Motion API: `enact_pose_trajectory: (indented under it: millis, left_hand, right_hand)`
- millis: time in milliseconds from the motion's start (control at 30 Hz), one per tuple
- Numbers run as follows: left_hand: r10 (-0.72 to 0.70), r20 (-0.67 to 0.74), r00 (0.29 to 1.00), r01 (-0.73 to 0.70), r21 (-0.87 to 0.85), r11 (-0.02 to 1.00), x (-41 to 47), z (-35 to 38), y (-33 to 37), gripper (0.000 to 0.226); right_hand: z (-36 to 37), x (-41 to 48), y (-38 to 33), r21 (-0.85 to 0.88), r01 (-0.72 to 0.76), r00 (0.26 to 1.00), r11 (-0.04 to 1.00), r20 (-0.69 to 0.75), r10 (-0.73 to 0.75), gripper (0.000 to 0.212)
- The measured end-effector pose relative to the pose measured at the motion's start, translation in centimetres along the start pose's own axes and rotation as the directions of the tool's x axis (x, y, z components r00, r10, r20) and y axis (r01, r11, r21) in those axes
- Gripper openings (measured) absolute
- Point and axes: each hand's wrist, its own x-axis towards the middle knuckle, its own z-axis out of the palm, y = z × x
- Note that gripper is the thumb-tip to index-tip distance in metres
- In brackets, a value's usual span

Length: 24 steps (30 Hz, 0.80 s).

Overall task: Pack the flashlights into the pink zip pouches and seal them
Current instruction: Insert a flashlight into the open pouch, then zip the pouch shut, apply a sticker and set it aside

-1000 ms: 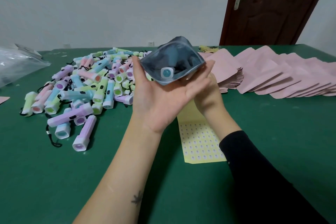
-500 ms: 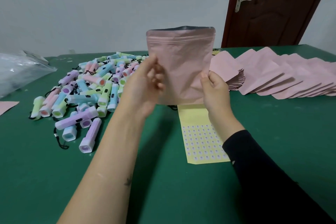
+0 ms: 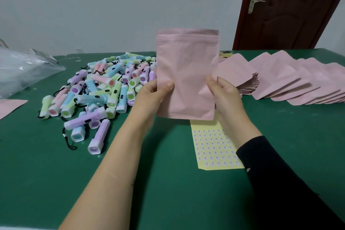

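Above the green desk [image 3: 168, 183], centre of view: one pink zip pouch [image 3: 186, 72] is held upright, zip strip at the top, clear of the desk surface. Left hand [image 3: 149, 97] pinches the pouch's lower left edge, thumb on the front face, fingers behind. Right hand [image 3: 226, 95] pinches the lower right edge the same way. Cannot tell whether the zip is pressed closed, nor what is inside.

Left of the pouch: a pile of pastel flashlights [image 3: 104, 87] lying on the desk, black wrist cords among them. Right of it: empty pink pouches [image 3: 289, 80] fanned in an overlapping row. Below the held pouch: a yellow sticker sheet [image 3: 214, 147], flat on the desk. Far left: a clear plastic bag [image 3: 22, 69].
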Motion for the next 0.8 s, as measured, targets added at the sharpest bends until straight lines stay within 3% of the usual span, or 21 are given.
enact_pose_trajectory:
  millis: [133, 400, 567, 700, 800]
  left_hand:
    - [-0.054, -0.046, 0.998, 0.05, -0.072, 0.996, 0.12, 0.08, -0.14, 0.008]
    - [-0.107, -0.056, 0.993, 0.104, -0.055, 0.993, 0.31, -0.7, 0.16, 0.014]
    - [-0.129, -0.01, 0.992, 0.128, -0.081, 0.989, 0.13, -0.7, 0.49, 0.036]
    - [-0.132, -0.063, 0.989, 0.131, -0.022, 0.991, 0.22, -0.76, 0.23, 0.027]
    - [-0.159, -0.028, 0.987, 0.159, -0.004, 0.987, 0.19, -0.81, 0.24, 0.022]
  right_hand:
    - [0.3, -0.11, 0.57, -0.019, -0.123, 0.979, 0.992, 0.162, 0.125, 0.015]
    - [0.35, -0.38, 0.87, -0.139, -0.148, 0.957, 0.979, 0.231, 0.177, 0.014]
    - [0.1, -0.43, 0.59, -0.129, -0.156, 0.949, 0.979, 0.257, 0.185, 0.02]
    - [0.27, -0.53, 0.64, -0.154, -0.173, 0.943, 0.973, 0.259, 0.208, 0.019]
    - [0.45, -0.5, 0.65, -0.1, -0.196, 0.946, 0.976, 0.243, 0.215, 0.016]
